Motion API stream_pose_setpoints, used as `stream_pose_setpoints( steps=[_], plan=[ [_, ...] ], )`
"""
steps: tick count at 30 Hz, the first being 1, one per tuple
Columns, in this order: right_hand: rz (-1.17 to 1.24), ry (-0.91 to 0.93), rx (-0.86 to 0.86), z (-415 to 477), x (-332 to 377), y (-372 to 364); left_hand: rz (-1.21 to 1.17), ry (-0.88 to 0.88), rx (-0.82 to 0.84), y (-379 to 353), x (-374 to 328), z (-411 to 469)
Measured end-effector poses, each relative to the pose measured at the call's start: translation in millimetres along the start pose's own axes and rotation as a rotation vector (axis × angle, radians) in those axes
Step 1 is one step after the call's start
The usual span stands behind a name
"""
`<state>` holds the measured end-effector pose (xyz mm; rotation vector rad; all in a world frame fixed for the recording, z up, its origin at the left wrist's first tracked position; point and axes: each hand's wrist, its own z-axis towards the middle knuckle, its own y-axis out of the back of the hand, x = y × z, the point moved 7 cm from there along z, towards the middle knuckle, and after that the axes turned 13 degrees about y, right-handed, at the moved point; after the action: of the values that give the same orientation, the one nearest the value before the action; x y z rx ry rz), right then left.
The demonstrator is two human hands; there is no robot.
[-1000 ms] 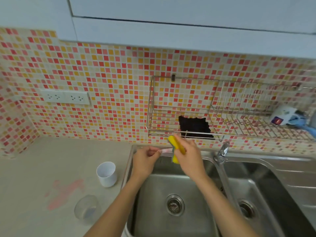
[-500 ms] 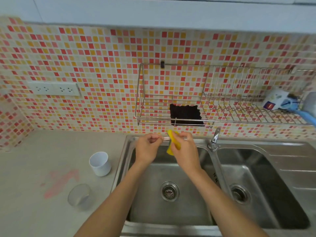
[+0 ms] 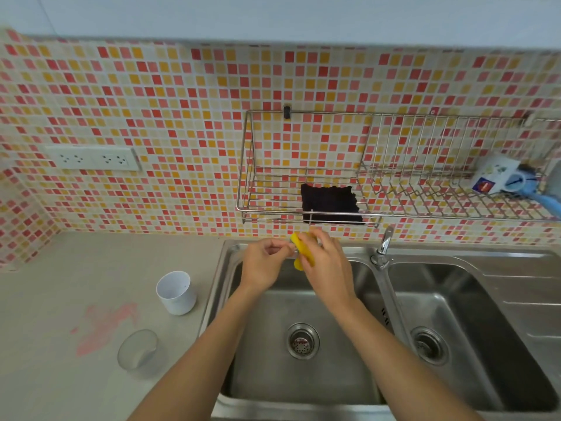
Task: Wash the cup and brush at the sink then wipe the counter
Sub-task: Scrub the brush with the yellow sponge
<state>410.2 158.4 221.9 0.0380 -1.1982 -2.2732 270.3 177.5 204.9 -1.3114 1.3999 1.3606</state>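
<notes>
Over the back of the left sink basin (image 3: 303, 375), my right hand (image 3: 326, 268) grips a yellow sponge (image 3: 299, 250) and presses it against a thin brush that my left hand (image 3: 264, 262) pinches; the brush is almost wholly hidden between the hands. A white cup (image 3: 176, 291) stands upright on the counter (image 3: 60, 284) left of the sink. A clear plastic cup (image 3: 138, 350) sits nearer to me, beside a pink smear (image 3: 103, 326) on the counter.
The tap (image 3: 383, 247) stands between the two basins, with the right basin (image 3: 473, 344) beyond it. A wire rack (image 3: 394, 177) on the tiled wall holds a black cloth (image 3: 329, 203), a white mug (image 3: 494, 174) and a blue item. Power sockets (image 3: 94, 159) are on the left wall.
The view has tilted downward, showing more of the sink front. Both hands stay together over the left basin, the sponge still rubbing the brush.
</notes>
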Motion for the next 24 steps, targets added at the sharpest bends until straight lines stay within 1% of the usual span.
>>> stream_pose_setpoints(
  steps=[3,5,7,10,11,13,16,18,19,22,24],
  plan=[
    [-0.147,0.148,-0.003,2,3,-3,0.007,-0.004,0.006,-1,6,1],
    [-0.198,0.226,0.022,3,3,-5,0.085,-0.025,0.008,-1,10,1],
    [-0.216,0.27,0.052,3,1,-6,0.266,-0.143,0.005,-3,8,0],
    [-0.207,0.274,0.084,5,-2,-7,0.574,-0.435,-0.055,-6,-2,-6],
    [-0.195,0.265,0.089,6,-3,-6,0.624,-0.511,-0.074,-7,-6,-9],
    [-0.191,0.251,0.088,9,-5,-3,0.663,-0.606,-0.111,-9,-14,-14],
    [-0.184,0.231,0.098,12,-6,2,0.671,-0.697,-0.147,-11,-23,-19],
    [-0.179,0.2,0.11,13,-11,2,0.636,-0.678,-0.163,-9,-25,-19],
    [-0.167,0.171,0.108,13,-15,3,0.591,-0.622,-0.168,-7,-25,-16],
    [-0.059,0.017,0.072,8,-28,7,0.383,-0.319,-0.165,1,-14,-3],
    [0.022,-0.053,0.011,0,-21,10,0.238,-0.176,-0.155,3,-6,3]
  ],
)
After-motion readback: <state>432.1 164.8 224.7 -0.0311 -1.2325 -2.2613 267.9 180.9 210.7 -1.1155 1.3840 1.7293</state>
